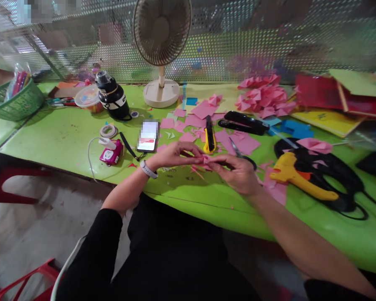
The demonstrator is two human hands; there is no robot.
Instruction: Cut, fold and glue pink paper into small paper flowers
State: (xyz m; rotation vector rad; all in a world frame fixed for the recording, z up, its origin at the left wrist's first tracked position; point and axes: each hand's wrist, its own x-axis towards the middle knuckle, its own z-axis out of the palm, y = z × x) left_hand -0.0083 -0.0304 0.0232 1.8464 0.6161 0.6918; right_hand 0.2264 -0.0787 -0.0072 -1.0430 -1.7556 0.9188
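Between my two hands, just above the table's front edge, is a small folded pink paper piece (206, 159). My left hand (180, 154), with a pale wristband below it, pinches the piece from the left. From the right, my right hand (236, 170) pinches it between thumb and fingers. Fingers partly cover the piece, so its full shape is hidden. Beyond the hands lie a yellow utility knife (209, 138), a black stapler (244, 123) and pink paper sheets (242, 142). Scissors (238, 149) lie partly behind my right hand.
A pile of folded pink paper pieces (265, 98) sits at the back. A yellow glue gun (301, 177) rests at right. A fan (161, 92), black bottle (113, 98), phone (148, 136), tape roll (108, 131) and purple power socket (111, 154) stand or lie further left.
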